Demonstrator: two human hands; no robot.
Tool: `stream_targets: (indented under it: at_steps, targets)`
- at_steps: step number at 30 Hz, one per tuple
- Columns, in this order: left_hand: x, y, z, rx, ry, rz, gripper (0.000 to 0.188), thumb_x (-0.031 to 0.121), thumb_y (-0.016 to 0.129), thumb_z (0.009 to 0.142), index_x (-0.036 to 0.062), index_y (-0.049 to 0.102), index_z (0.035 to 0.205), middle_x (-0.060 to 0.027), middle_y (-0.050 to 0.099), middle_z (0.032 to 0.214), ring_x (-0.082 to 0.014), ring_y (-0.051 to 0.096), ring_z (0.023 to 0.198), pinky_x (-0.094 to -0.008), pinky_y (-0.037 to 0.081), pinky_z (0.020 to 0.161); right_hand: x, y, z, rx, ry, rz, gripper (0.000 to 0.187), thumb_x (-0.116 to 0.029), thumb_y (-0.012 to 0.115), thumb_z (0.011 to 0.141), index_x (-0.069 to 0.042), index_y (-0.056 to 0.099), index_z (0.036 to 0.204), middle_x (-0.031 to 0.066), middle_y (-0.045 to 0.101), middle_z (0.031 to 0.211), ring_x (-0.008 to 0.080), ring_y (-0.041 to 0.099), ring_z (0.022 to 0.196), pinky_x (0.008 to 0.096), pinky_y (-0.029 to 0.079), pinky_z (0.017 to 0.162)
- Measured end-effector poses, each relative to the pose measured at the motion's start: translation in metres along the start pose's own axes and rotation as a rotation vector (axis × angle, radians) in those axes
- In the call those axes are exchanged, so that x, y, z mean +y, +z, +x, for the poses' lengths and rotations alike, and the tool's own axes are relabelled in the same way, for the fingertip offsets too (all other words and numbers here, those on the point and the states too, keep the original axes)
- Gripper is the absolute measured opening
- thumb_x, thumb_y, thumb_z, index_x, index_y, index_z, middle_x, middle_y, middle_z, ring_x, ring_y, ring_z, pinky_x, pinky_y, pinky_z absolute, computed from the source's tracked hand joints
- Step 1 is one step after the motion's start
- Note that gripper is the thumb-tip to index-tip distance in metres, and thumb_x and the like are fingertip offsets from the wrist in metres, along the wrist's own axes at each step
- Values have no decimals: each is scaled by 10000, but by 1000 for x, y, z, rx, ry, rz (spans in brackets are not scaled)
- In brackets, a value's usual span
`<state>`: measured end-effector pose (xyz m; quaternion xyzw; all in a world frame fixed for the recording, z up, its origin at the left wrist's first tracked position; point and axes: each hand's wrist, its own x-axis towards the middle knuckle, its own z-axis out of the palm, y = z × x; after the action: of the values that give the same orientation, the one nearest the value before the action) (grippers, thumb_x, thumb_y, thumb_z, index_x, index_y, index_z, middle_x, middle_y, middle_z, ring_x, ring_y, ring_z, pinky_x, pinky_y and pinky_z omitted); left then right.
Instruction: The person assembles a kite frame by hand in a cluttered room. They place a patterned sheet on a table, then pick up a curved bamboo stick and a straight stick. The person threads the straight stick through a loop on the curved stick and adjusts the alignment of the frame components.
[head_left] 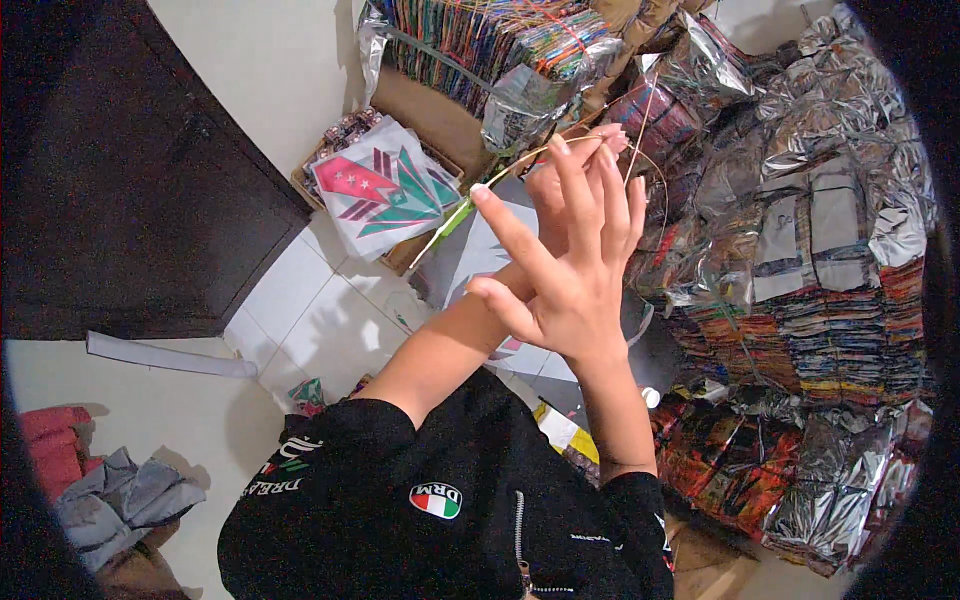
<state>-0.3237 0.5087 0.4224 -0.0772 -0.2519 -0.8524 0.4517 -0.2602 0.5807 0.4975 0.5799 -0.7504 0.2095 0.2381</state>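
In front of my body, my right hand (580, 285) has its fingers spread and its back facing up. Behind it, partly covered, my left hand (548, 192) crosses over from the left, its fingertips close together near the right hand's middle and ring fingers. A thin pale strand (438, 235) runs from the lower left past my right index fingertip to the left hand's fingertips, then curls down at the right. The left fingertips seem to pinch it. A thin reddish thread (648, 100) hangs beside them.
Left of my hands, a white sheet with a red and green star design (400, 215) lies on a carton. Tied stacks of colourful packets (470, 45) stand at the back. Plastic-wrapped bundles (830, 330) fill the right. A dark door (120, 170) is at the left.
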Motion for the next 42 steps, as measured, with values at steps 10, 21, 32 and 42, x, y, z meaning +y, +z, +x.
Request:
stream_targets:
  at_steps: [10,21,32,42]
  targets:
    - [0,-1,-2,17,-22,-34,358,96,647,997,-75,595,1307,-133,685,1204,-176,666,1064,-308,536,966,8,0,6,89,60,-19,531,-602,540,916,-291,690,1320,211,364,1581,444,247,1474,586,89,1200]
    - [2,-3,-1,27,-40,-72,343,80,664,985,-74,614,1287,-130,700,1169,-168,673,1033,-301,544,947,0,2,6,112,99,-48,537,-629,561,895,-305,703,1298,190,380,1573,433,258,1467,588,87,1195]
    - [26,3,14,161,114,501,240,66,664,986,-59,687,1190,-117,742,1041,-145,707,920,-281,596,840,32,-26,-84,271,283,-41,473,-559,603,901,-221,752,1196,167,512,1476,404,362,1420,579,155,1201]
    - [36,-4,35,69,114,303,216,58,645,990,-16,673,1191,-153,723,1096,-246,722,977,-355,609,861,179,25,-377,286,1260,-521,389,-359,748,896,-99,716,1184,249,510,1418,408,439,1340,501,360,1115]
